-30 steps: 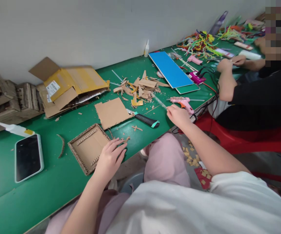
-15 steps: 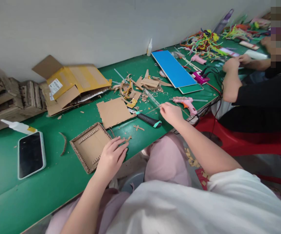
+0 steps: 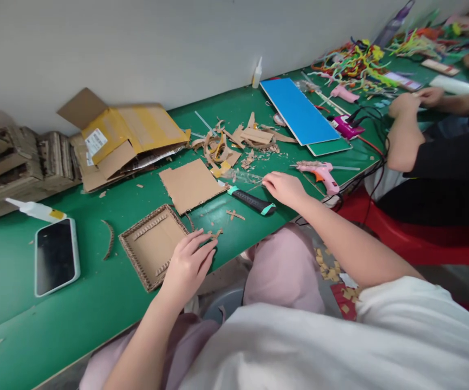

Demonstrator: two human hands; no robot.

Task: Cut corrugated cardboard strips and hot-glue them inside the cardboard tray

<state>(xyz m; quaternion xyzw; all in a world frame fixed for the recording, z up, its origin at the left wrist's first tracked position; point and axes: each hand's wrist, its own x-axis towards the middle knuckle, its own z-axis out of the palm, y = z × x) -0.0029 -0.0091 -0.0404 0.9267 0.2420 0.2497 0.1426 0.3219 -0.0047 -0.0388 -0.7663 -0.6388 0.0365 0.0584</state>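
Note:
My left hand [image 3: 191, 257] lies with fingers stretched out over the right edge of a shallow cardboard tray [image 3: 124, 238], fingertips by small cardboard scraps [image 3: 217, 234]. The tray has corrugated walls and two ridged strips inside. My right hand [image 3: 285, 189] is closed, pinching the end of a clear ruler-like strip [image 3: 240, 176]. The strip is low over the table and hard to make out. Just in front of that hand lies a utility knife [image 3: 253, 200] with a black and teal handle, its blade end near a flat cardboard piece [image 3: 191, 187].
Torn cardboard scraps [image 3: 254, 135] and an opened carton [image 3: 137, 127] lie further back. A pink glue gun [image 3: 319, 173] and a blue board [image 3: 299, 111] are to the right. A phone [image 3: 57, 257] and glue bottle [image 3: 35, 210] lie left. A co-worker's hands [image 3: 415, 103] work at far right.
The view has shifted slightly left. My right hand has moved a little left over the table, and the clear strip has swung lower, toward the knife. My left hand stays by the tray.

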